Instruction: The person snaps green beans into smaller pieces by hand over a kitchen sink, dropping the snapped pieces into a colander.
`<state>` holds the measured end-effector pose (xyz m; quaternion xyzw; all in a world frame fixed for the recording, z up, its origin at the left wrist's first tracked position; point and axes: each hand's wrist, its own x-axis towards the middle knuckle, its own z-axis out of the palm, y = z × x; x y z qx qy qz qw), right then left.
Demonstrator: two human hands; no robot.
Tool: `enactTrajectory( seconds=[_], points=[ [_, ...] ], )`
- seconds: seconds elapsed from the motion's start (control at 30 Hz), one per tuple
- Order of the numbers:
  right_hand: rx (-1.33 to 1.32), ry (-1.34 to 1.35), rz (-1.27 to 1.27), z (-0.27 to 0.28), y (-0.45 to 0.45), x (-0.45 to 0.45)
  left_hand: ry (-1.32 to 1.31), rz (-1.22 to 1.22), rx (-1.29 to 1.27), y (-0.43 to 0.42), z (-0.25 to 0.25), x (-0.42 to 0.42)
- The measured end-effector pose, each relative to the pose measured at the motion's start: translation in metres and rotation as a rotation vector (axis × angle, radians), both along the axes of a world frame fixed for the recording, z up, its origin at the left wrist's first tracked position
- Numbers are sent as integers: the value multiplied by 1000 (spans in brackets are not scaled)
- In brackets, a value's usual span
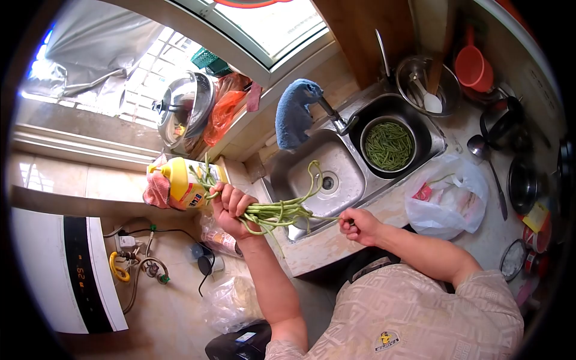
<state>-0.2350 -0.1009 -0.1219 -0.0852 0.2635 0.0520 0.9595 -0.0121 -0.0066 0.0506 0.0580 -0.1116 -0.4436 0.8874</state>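
Observation:
My left hand point(231, 207) is closed round a bunch of long green beans point(276, 211), whose ends stick out on both sides of the fist. The long ends hang over the near left edge of the sink basin point(336, 174). My right hand point(360, 227) is pinched near the counter's front edge, on the end of a single long bean point(324, 217) that stretches across from the bunch. Cut green bean pieces point(389, 146) fill a round metal pot point(364, 157) in the right-hand basin.
A blue cloth point(295, 114) hangs over the faucet point(342, 123). Right of the sink lie a white plastic bag point(447, 201) and a ladle point(489, 162). A metal bowl with utensils point(427, 84) stands behind. A yellow bottle point(186, 183) stands beyond my left hand.

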Motion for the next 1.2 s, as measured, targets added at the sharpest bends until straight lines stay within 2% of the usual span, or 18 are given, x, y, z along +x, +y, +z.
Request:
enactTrajectory(
  seconds=[0.13,0.23,0.27,0.4,0.53,0.67,0.87,1.07,1.17,1.2],
  points=[
    [48,51,-62,-10,-25,-3,-90,16,-107,3,15,0],
    [-371,-115,70,22,-24,-8,-150,4,-109,-3,20,-6],
    [-415,-140,65,33,-23,-4,-152,0,-128,-7,21,-10],
    [-246,-165,143,61,-21,11,-172,-9,-182,-15,18,-16],
    [-38,-165,342,88,-13,19,-214,-40,-210,-20,18,-23],
    [14,-299,320,82,-7,24,-190,-83,-200,-20,18,-27],
    [-238,-177,284,85,-9,20,-245,-34,-195,-17,14,-22],
    [-484,-179,175,73,6,16,-289,-5,-117,-12,14,-14],
    [-482,-165,98,60,9,15,-288,59,-92,-7,15,-9],
    [-411,-186,46,56,8,15,-279,87,-91,-5,13,-7]
  ],
)
